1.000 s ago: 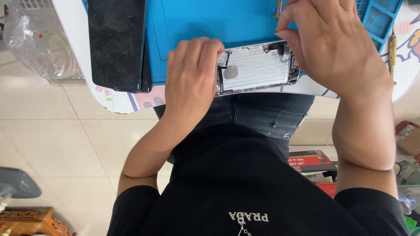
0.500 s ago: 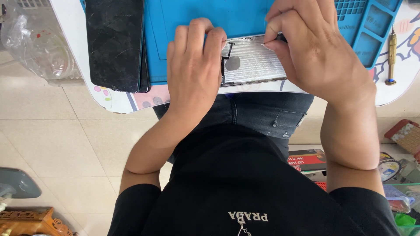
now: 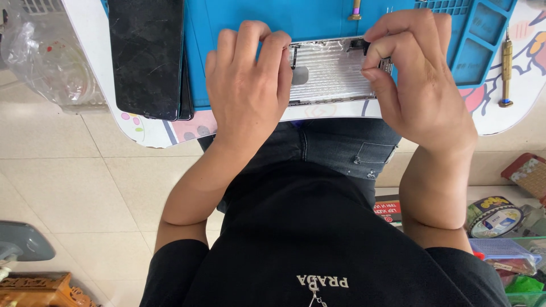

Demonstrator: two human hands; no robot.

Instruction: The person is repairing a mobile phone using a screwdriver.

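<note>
An opened phone housing with a silvery inner plate lies across the near edge of a blue work mat. My left hand grips its left end, fingers curled over the far edge. My right hand covers the right end, thumb and fingertips pinched together at the housing's top right corner; what they pinch is hidden.
A black cracked phone screen lies face down at the mat's left. A gold screwdriver rests on the white table at right, another tool tip at the top. A clear plastic bag sits far left. Boxes and tape rolls clutter the floor at right.
My view has shifted, so the housing sits lower and more central. My right hand has slid to the housing's right corner and pinched there; my left hand keeps its grip.
</note>
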